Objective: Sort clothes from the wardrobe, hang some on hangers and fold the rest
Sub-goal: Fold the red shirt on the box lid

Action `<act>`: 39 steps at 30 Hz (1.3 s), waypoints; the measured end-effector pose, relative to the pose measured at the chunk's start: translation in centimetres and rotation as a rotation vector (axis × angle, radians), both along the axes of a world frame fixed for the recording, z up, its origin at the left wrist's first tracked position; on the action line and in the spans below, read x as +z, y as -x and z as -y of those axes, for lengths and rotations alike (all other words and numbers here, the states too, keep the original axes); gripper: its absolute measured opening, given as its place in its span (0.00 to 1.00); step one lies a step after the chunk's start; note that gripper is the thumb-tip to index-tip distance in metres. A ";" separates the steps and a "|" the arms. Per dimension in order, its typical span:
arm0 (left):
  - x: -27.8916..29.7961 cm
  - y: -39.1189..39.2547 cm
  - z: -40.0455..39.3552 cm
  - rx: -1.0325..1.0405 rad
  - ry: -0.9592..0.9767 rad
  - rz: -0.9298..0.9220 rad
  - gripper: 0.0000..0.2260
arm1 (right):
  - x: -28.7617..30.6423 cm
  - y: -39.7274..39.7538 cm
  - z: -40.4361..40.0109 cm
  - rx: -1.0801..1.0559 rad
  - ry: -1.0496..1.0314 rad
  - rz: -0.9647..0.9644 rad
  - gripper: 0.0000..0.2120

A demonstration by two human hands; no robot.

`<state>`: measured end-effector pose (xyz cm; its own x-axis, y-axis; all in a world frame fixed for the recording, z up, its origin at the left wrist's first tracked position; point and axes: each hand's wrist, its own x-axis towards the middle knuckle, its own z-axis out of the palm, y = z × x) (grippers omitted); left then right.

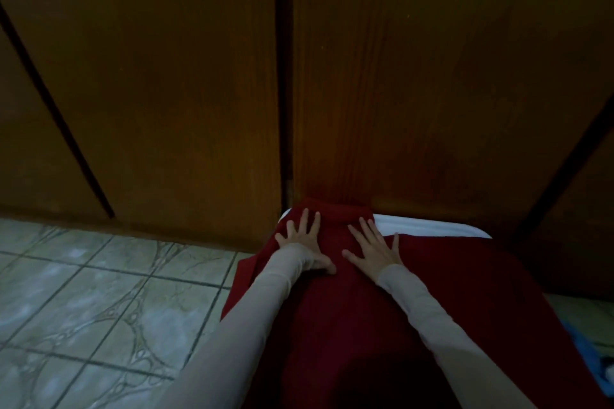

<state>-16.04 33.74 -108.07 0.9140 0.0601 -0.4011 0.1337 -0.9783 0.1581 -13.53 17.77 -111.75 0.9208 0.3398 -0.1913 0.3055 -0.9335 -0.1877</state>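
Red garment (382, 325) is lying spread over a raised surface whose white edge (432, 224) is showing at the far right, hard against the closed wooden wardrobe doors (432, 76). From the head view, we are pressing both palms flat on its far end: our left hand (304, 244) near the far-left corner, our right hand (373, 247) just beside it, fingers splayed and straight, gripping nothing. The cloth's long axis is running from us toward the doors, and its left edge is hanging over the tiled floor (83, 292). We are judging this as smoothing before a fold; that draped left edge is lying nearer our left hand.
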 end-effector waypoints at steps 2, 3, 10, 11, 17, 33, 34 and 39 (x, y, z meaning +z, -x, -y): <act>0.4 -0.5 0.1 0.016 -0.023 -0.055 0.52 | 0.5 -0.1 1.2 0.002 -0.020 -0.013 0.34; 0.6 -0.7 0.0 0.025 -0.030 -0.073 0.51 | 0.7 -0.1 1.8 0.004 -0.047 -0.014 0.35; -0.2 1.0 3.7 -0.021 -0.117 0.099 0.42 | 2.0 0.0 8.2 -0.193 -0.005 -0.051 0.28; -0.4 1.2 4.5 -0.094 -0.126 0.167 0.41 | 2.2 0.0 9.0 -0.215 0.018 -0.042 0.28; -0.2 0.9 8.4 -0.462 0.077 0.170 0.43 | 3.6 0.2 12.7 -0.192 0.264 0.031 0.33; 0.7 1.0 11.1 -0.695 -0.391 0.475 0.32 | 4.5 3.6 18.3 -0.151 0.283 0.351 0.10; 0.7 1.2 11.0 -0.681 -0.407 0.493 0.33 | 4.5 3.8 18.4 -0.140 0.298 0.363 0.11; 0.8 2.1 10.3 -0.596 -0.494 0.583 0.30 | 4.7 5.0 19.5 -0.133 0.398 0.410 0.14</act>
